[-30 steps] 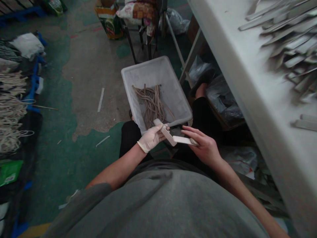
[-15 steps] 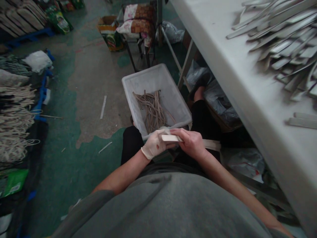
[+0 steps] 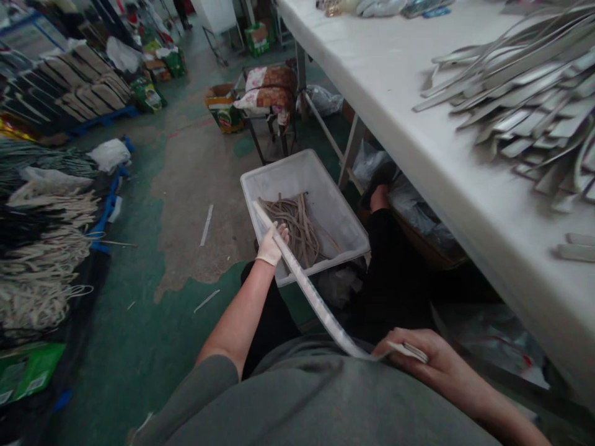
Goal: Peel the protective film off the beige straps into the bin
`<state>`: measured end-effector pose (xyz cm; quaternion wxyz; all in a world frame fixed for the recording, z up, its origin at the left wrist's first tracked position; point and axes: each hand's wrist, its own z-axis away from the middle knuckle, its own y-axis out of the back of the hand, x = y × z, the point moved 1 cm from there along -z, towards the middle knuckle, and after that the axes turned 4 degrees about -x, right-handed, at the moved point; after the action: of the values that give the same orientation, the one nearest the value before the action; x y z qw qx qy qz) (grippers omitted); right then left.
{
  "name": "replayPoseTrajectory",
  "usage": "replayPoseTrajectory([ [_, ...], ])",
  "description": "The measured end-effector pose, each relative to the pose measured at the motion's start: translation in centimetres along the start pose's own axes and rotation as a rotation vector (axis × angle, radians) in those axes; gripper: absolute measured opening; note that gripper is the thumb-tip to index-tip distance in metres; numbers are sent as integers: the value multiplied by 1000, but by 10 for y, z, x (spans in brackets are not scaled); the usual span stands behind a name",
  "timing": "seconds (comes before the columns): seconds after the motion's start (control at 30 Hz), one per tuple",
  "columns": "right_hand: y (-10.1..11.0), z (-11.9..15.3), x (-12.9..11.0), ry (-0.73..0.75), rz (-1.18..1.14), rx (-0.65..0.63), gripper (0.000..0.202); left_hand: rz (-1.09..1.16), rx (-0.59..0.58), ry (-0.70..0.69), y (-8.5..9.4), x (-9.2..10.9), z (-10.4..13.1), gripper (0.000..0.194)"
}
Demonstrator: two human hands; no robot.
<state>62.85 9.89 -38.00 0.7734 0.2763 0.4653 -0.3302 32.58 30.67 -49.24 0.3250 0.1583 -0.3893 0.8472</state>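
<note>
A long pale flat strip [image 3: 309, 294] stretches diagonally between my two hands, over the near edge of a white plastic bin [image 3: 341, 183]. My left hand [image 3: 271, 244], in a thin whitish glove, is closed round the strip near its far end, whose tip sticks out past the fingers above the bin. Close to my body, my bare right hand [image 3: 418, 353] is closed on the near end. A short, flat pale end pokes out of that fist; whether it is the same strip I cannot tell. Grey-brown strips [image 3: 297, 226] lie tangled inside the bin.
To the right runs a long white table [image 3: 395, 124] with a heap of grey-white strips [image 3: 525, 118]. A stool with patterned cushions [image 3: 269, 87] stands beyond the bin. Bundles of cord [image 3: 51, 248] lie along the left. Paper scraps [image 3: 207, 225] litter the green floor.
My hands, close together before, have moved apart: the left forward over the bin, the right back toward my body. The strip is now stretched out between them. The view has tilted up.
</note>
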Motion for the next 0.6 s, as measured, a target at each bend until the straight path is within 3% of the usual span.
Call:
replayPoseTrajectory([
  [0.13, 0, -39, 0, 38, -128, 169, 41, -264, -306, 28, -10, -17, 40, 31],
  [0.27, 26, -81, -8, 80, -272, 350, 49, -543, -581, 160, -1, -49, 88, 43],
  [0.37, 47, -102, -16, 156, -334, 382, 49, -706, -703, 247, 11, -63, 111, 44],
  [0.47, 57, -110, -25, 231, -332, 401, 47, -795, -789, 322, 19, -68, 119, 43],
  [0.53, 55, -111, -30, 260, -295, 391, 44, -809, -828, 291, 16, -68, 121, 47],
  [0.6, 46, -111, -34, 277, -235, 349, 43, -824, -852, 175, 3, -67, 122, 54],
])
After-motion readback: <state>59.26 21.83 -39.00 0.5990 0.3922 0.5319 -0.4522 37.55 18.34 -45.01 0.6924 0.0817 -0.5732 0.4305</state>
